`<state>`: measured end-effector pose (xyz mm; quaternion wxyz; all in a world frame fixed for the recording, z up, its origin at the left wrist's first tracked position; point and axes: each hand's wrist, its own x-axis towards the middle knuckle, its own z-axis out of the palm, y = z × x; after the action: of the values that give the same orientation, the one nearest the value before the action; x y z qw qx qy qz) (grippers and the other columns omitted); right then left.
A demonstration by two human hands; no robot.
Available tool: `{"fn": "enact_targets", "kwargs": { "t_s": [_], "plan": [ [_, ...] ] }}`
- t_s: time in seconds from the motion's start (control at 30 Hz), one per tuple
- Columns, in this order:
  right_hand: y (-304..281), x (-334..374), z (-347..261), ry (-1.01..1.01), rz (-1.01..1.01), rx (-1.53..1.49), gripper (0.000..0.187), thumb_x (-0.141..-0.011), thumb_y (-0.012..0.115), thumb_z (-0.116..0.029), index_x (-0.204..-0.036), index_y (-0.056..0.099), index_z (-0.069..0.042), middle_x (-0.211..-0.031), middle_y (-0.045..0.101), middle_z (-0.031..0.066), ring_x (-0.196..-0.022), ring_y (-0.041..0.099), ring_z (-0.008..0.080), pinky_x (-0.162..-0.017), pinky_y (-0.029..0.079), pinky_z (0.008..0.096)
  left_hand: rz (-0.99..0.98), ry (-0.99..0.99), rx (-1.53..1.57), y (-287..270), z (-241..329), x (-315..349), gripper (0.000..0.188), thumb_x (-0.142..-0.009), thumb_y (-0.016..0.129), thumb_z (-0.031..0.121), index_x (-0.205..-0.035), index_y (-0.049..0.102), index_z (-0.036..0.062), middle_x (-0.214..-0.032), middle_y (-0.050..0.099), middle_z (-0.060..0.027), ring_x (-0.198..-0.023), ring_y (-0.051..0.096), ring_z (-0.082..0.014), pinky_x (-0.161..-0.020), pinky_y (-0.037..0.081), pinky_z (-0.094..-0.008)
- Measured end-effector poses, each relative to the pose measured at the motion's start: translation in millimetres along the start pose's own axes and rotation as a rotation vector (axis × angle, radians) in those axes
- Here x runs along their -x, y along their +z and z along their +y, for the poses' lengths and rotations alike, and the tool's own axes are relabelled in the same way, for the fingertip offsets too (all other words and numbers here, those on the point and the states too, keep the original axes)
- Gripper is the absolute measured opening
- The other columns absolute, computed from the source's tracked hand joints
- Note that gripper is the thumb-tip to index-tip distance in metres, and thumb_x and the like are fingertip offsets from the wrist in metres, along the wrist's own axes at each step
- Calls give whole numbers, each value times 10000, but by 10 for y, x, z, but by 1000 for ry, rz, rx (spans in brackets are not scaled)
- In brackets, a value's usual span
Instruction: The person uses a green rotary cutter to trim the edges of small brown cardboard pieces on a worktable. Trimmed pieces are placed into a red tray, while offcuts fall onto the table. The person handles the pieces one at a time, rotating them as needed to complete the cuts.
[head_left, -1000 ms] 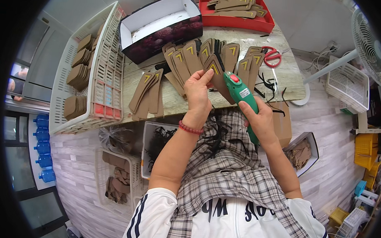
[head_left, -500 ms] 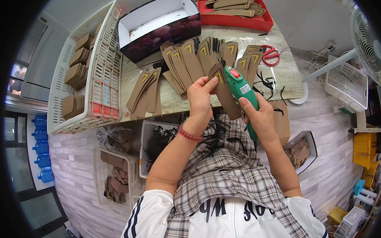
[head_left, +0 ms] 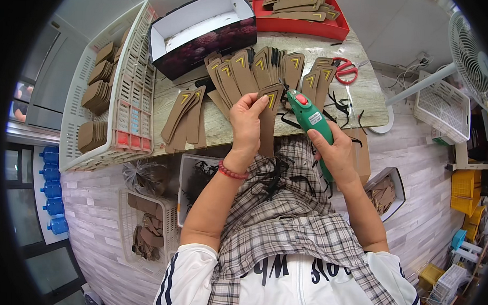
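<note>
**Left hand [head_left: 246, 120] pinches a brown strip [head_left: 268, 133] near its top while the right hand [head_left: 338, 153] grips a green power tool [head_left: 316, 121]**

The left thumb and index finger press together on the brown strip just below its upper end, the thumb tip lying right beside the yellow chevron mark [head_left: 272, 102]. Most of the strip extends below this pinch, to the right of the palm, its lower end reaching past the near edge of the table [head_left: 368, 103]. The other left fingers curl in toward the palm.

The right hand wraps around the body of the green power tool, thumb along its near side; the remaining fingers are largely hidden behind it. The tool's dark nose points up and leftward, close to the strip's upper right corner; whether they touch, I cannot tell.

Beyond the hands, a fanned row of similar pieces [head_left: 242, 74] lies on the table, with red-handled scissors [head_left: 348, 67] to its right. Behind the row stand an open dark box [head_left: 210, 53] and a red tray [head_left: 307, 29]. Black scraps [head_left: 270, 180] lie on the plaid apron [head_left: 300, 221].
</note>
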<state>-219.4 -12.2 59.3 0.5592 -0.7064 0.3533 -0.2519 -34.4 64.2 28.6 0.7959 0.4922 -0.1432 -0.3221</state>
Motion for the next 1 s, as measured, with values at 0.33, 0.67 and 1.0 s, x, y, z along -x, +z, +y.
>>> {"fn": "enact_targets", "kwargs": {
  "t_s": [0.33,0.67,1.0],
  "plan": [
    [-24,8,60,-1,-37,9,338,-850,727,-285,-1006,638,2,-634,573,2,-493,518,53,-448,415,234,-119,104,-168,-131,82,-82,90,-901,642,65,-927,651,-21,-831,647,3,-709,548,-29,-634,449,-185],
    [-139,40,41,-13,-182,128,381,-831,741,-299,-1044,636,-1,-672,605,22,-527,542,66,-488,443,243,-286,3,-416,-378,438,-219,105,-844,707,76,-860,684,-25,-768,657,4,-676,559,-25,-601,445,-171],
    [-150,22,-15,-21,-252,173,399,-838,725,-314,-1070,635,-2,-693,618,36,-531,557,77,-488,453,245,-366,-25,-507,-532,477,-303,118,-819,732,83,-859,694,-21,-763,653,13,-676,550,-26,-606,437,-179]
  ]
}}
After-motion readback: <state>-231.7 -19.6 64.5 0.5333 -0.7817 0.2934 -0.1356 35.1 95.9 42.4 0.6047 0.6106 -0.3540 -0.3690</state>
